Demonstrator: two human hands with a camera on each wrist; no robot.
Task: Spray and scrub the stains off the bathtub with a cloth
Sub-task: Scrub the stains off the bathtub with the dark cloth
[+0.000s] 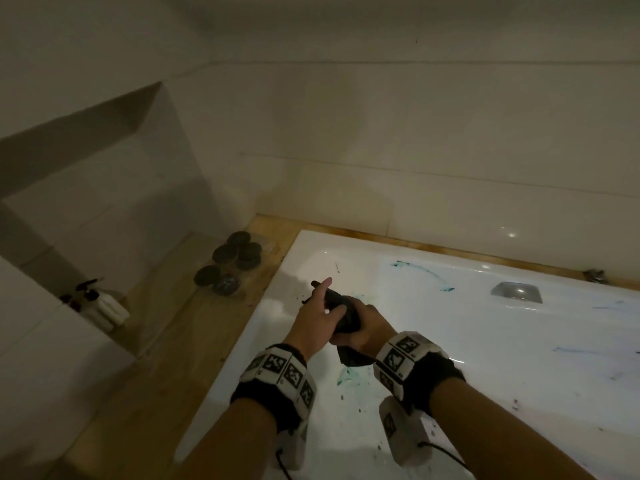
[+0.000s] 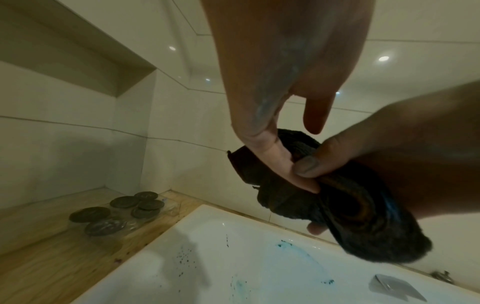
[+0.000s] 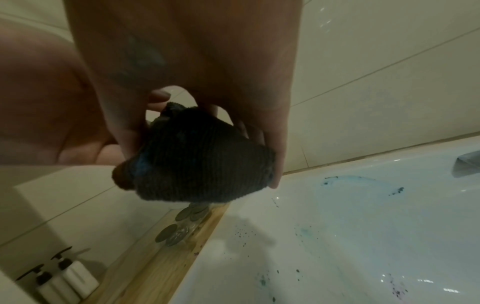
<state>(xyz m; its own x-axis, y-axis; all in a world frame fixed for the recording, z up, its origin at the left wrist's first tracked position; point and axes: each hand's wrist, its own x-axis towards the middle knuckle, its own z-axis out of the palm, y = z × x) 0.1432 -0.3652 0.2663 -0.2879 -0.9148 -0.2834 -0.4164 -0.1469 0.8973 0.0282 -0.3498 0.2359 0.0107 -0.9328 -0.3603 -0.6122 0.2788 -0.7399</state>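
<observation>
Both hands are up over the white bathtub (image 1: 450, 341), bunching a dark cloth (image 1: 346, 315) between them. The right hand (image 1: 367, 327) is wrapped around the cloth, and the left hand (image 1: 317, 317) pinches its edge with thumb and finger while the index finger sticks out straight. Teal smears (image 1: 426, 271) and dark specks are all over the tub floor. A clear tray of dark round discs (image 1: 232, 263) sits on the wooden ledge (image 1: 194, 323), with pump bottles (image 1: 100, 303) back in the wall niche.
</observation>
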